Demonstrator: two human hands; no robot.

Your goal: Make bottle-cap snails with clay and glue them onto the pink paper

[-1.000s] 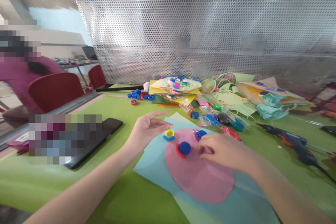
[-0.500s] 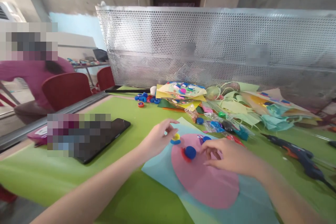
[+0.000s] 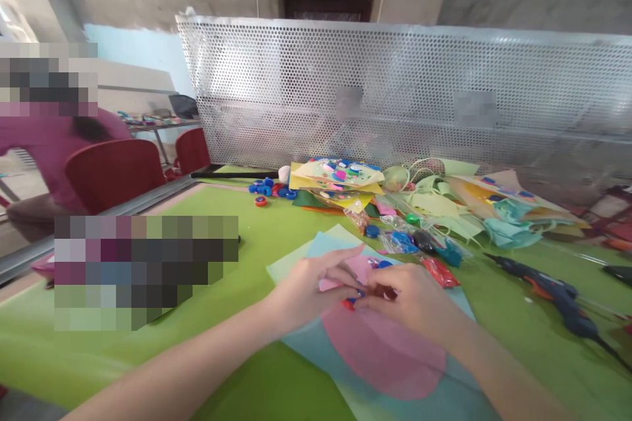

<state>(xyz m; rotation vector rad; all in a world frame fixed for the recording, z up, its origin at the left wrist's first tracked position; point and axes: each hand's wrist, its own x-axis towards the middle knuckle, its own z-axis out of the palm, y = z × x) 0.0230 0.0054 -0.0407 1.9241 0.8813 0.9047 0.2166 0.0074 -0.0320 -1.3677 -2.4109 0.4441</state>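
Head view: a red cap point(image 3: 348, 304) and a blue cap point(image 3: 361, 293), partly hidden, show over the pink paper point(image 3: 390, 362), between the fingers point(image 3: 340, 294) of the left hand point(image 3: 309, 289) and the right hand point(image 3: 417, 296). Both hands' fingers curl inward around them; whether they grip, I cannot tell.

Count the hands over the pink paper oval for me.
2. The left hand is over the left edge of the pink paper oval, the right hand over its right; a small red piece shows by their fingertips. No others visible there.
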